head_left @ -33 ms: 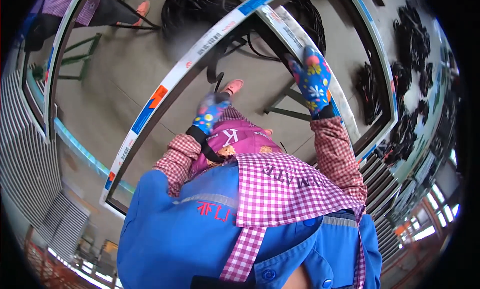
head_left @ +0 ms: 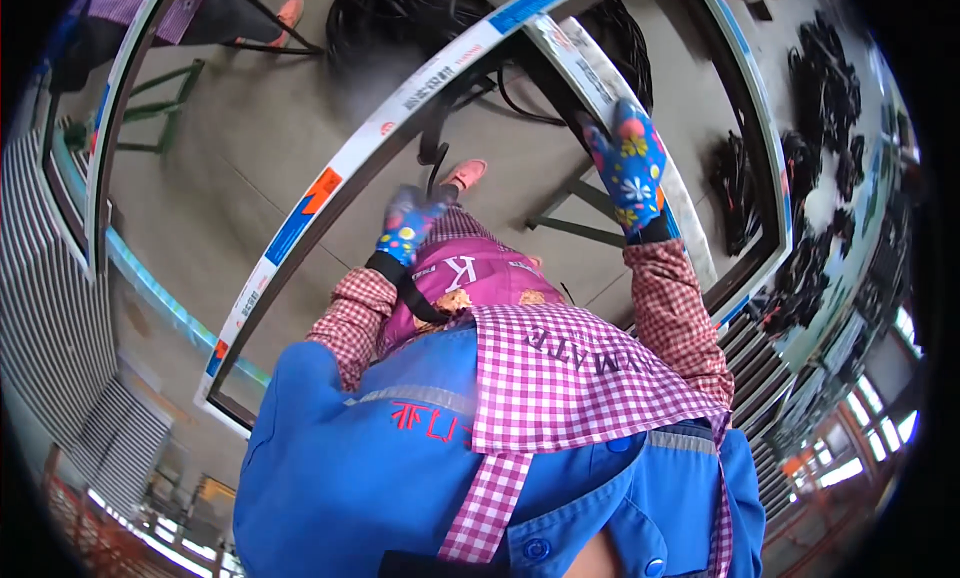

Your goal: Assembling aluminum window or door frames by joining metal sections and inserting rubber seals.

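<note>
Here, both floral-gloved hands are gripping a large film-wrapped window frame [head_left: 330, 183]: the left hand [head_left: 408, 226] is closing on its rail at 11 o'clock, the right hand [head_left: 630, 168] clasping the bar at 1 o'clock.

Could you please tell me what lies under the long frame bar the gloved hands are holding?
Grey concrete floor, a pink shoe and a black cable show beneath the frame bar; the apron hides the rest.

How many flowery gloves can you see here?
2. The left glove is low at the picture's middle, by the long white frame bar. The right glove is higher and to the right, resting on another bar. None seem hidden.
</note>
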{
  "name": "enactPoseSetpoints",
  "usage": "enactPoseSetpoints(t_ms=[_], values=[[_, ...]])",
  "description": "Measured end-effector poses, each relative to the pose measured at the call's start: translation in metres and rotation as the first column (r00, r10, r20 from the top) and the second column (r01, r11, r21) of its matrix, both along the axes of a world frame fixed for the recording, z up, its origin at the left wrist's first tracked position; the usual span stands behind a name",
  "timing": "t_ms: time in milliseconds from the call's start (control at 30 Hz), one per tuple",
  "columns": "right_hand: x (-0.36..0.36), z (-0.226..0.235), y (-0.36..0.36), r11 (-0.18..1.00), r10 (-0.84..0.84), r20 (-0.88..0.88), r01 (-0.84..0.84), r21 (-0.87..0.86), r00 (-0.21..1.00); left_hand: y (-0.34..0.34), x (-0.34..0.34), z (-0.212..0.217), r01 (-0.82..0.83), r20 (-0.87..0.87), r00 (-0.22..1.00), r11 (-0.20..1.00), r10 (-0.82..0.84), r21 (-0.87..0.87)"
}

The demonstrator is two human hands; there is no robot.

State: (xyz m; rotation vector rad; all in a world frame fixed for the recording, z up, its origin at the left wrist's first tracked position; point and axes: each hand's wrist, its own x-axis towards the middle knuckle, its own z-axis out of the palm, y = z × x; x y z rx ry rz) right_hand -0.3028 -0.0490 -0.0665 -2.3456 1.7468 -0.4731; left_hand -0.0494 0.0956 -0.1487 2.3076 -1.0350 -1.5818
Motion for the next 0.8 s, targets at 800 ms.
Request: enactPoseSetpoints(t_ms=[800], values=[[0.172, 0.102, 0.077, 0.376, 0.914, 0.203, -0.921, -0.102, 0.351, 0.291, -0.024, 0.064, -0.490, 0.443, 0.308, 0.540, 0.842, -0.684]])
